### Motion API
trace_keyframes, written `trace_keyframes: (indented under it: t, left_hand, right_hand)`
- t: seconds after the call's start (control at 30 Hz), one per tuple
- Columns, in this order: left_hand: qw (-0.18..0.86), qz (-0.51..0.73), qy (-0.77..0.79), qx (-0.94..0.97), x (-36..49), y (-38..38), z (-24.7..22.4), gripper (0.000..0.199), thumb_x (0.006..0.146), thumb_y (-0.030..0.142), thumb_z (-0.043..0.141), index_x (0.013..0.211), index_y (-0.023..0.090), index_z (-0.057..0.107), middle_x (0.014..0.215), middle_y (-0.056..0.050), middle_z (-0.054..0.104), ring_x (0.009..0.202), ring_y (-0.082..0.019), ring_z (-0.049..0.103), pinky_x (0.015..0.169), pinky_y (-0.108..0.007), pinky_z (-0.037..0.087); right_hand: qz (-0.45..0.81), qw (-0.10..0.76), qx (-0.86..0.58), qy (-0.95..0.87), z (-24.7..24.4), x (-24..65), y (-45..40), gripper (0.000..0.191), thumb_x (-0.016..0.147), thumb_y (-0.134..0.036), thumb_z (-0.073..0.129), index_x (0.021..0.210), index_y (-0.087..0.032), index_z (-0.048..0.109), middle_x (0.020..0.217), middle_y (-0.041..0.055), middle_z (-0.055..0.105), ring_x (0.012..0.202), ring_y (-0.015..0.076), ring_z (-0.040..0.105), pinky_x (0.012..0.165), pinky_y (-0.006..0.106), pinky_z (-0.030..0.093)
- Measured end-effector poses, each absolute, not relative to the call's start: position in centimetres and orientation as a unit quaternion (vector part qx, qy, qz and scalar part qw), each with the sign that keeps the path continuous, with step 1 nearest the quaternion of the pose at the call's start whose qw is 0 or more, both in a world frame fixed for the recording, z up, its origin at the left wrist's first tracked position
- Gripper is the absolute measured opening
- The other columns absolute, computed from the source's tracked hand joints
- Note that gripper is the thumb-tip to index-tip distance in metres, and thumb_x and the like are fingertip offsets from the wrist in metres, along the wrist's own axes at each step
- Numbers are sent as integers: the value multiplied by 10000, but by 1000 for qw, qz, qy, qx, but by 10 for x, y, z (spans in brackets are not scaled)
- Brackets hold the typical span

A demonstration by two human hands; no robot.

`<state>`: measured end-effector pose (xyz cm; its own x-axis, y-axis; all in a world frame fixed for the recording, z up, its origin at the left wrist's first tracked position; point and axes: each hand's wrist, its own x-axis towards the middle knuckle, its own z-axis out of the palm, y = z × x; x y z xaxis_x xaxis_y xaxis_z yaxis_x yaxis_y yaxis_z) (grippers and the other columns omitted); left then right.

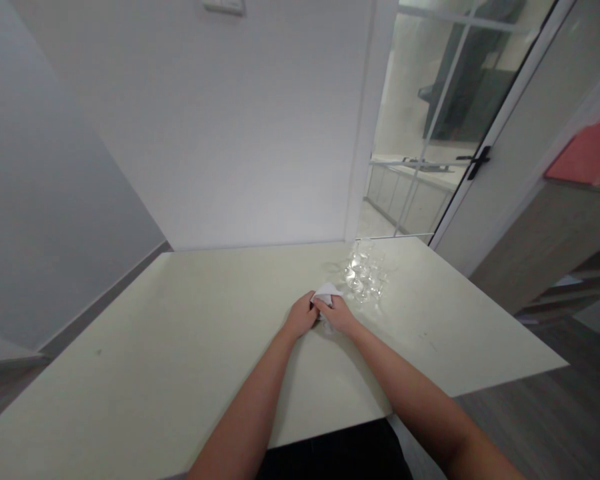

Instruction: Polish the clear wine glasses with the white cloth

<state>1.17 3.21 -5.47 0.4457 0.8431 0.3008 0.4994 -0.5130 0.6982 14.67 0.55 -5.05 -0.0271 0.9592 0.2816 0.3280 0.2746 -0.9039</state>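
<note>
A small white cloth [327, 291] is bunched between my two hands above the pale table [190, 347]. My right hand [339, 315] pinches the cloth from the right, its thumb on top. On the other side, my left hand [301, 315] is closed, its fingers curled against the cloth. Something clear, perhaps glass, shows just below the cloth between the hands, too small to make out. Several clear glasses [363, 273] stand in a cluster beyond my right hand.
A white wall [260, 133] rises behind the table's far edge. At the back right is a glass-paned door with a black handle [479, 162]. A pink bag [587, 155] rests on a wooden cabinet [555, 233] at the right.
</note>
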Motion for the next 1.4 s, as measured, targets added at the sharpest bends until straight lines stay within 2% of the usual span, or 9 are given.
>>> trace_keyframes:
  t: [0.47,1.13,1.3,1.4]
  left_hand:
    - [264,322,419,807,12,30,-52,216,866,292,389,933,182,563,910,-50,638,826,-174,566,753,-279,429]
    - [281,324,420,800,12,28,-49,200,850,251,393,931,176,560,866,-45,626,786,-171,554,731,-287,432]
    - [228,436,419,763,13,19,-37,243,860,259,414,1064,181,521,1034,-76,590,960,-178,539,860,-305,421]
    - [181,488,393,758,12,13,-28,266,890,314,379,1055,187,544,1123,-95,553,1072,-189,497,939,-330,388]
  right_hand:
    - [328,477,-509,-637,-48,147,4,301,791,-420,523,847,-141,621,789,42,631,727,161,555,700,279,440]
    - [337,475,-503,-639,-49,146,5,306,799,-436,511,820,-148,612,739,29,607,685,151,533,641,258,428]
    - [364,526,-474,-605,-50,144,4,387,850,-486,434,965,-156,601,906,70,635,850,182,574,801,304,444]
    - [370,550,-440,-606,-51,143,2,443,878,-522,361,1032,-171,583,1053,96,620,995,199,554,917,334,410]
